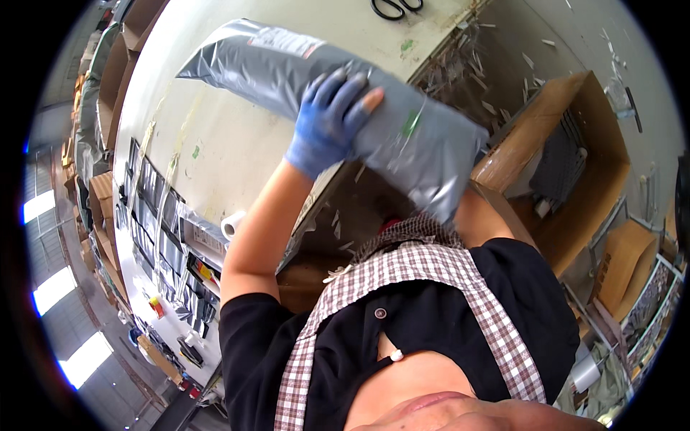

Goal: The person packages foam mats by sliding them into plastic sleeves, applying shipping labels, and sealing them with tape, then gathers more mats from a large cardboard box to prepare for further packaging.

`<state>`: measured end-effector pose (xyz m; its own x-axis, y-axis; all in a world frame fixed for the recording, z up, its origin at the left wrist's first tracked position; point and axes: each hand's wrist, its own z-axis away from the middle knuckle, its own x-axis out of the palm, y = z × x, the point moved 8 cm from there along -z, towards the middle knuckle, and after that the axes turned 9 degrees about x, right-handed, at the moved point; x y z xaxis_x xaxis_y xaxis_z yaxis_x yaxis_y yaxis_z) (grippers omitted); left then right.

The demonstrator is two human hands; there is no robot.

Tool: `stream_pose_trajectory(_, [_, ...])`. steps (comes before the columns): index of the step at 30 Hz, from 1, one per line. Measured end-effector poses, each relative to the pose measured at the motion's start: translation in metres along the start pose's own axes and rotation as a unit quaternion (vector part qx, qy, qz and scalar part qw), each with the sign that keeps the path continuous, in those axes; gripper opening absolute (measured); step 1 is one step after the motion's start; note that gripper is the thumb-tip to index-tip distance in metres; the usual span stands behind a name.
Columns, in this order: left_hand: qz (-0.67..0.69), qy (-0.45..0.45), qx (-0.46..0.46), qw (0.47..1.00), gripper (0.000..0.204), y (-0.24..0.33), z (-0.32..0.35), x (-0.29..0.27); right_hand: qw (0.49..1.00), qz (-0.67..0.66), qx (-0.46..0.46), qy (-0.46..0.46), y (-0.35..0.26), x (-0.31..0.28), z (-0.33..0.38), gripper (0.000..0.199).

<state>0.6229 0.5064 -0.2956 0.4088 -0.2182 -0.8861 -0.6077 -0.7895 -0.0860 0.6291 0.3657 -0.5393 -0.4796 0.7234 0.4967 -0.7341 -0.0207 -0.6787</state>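
Observation:
A long, stuffed grey plastic mailing bag [424, 136] with a white label is held up at a slant across the near edge of the table [237, 136]. On its middle lies my left hand [332, 122] in a blue glove, fingers bent over the plastic and a bare fingertip showing. My right forearm [483, 218] goes behind the bag's right end. The bag hides my right hand, so its grip does not show.
Right of the bag stands an open cardboard box [593, 172] with dark grey things inside. Black-handled scissors [392, 8] lie at the table's far edge. A white roll [231, 225] and flat black packets [147, 230] are on the left. Paper scraps litter the floor.

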Motion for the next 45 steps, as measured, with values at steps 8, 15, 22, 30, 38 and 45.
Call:
stream_pose_trajectory(8, [-0.004,-0.12,-0.094,0.988,0.088,-0.023,-0.064,0.032,0.968,0.107,-0.225,-0.014,-0.025,0.144,0.154,0.069])
stream_pose_trajectory(15, [0.01,-0.036,-0.06,0.998,0.086,-0.002,-0.027,0.014,0.785,0.16,-0.595,0.062,-0.321,0.161,0.251,0.047])
stream_pose_trajectory(22, [0.004,-0.031,-0.066,0.997,0.091,0.012,-0.011,0.015,0.52,0.497,-0.636,0.279,-0.292,0.074,0.092,0.051])
stream_pose_trajectory(30, [0.115,-0.089,-0.099,0.984,0.083,0.025,-0.05,-0.011,0.377,0.739,-0.475,0.294,-0.337,-0.026,-0.01,0.029])
stream_pose_trajectory(38, [0.278,-0.475,-0.204,0.809,0.075,0.014,-0.155,0.126,0.475,0.686,-0.478,0.276,-0.382,-0.053,-0.052,0.063])
stream_pose_trajectory(45, [0.105,0.282,-0.568,0.766,0.084,-0.027,0.034,-0.039,0.984,0.128,0.092,-0.079,-0.125,-0.193,0.031,0.051])
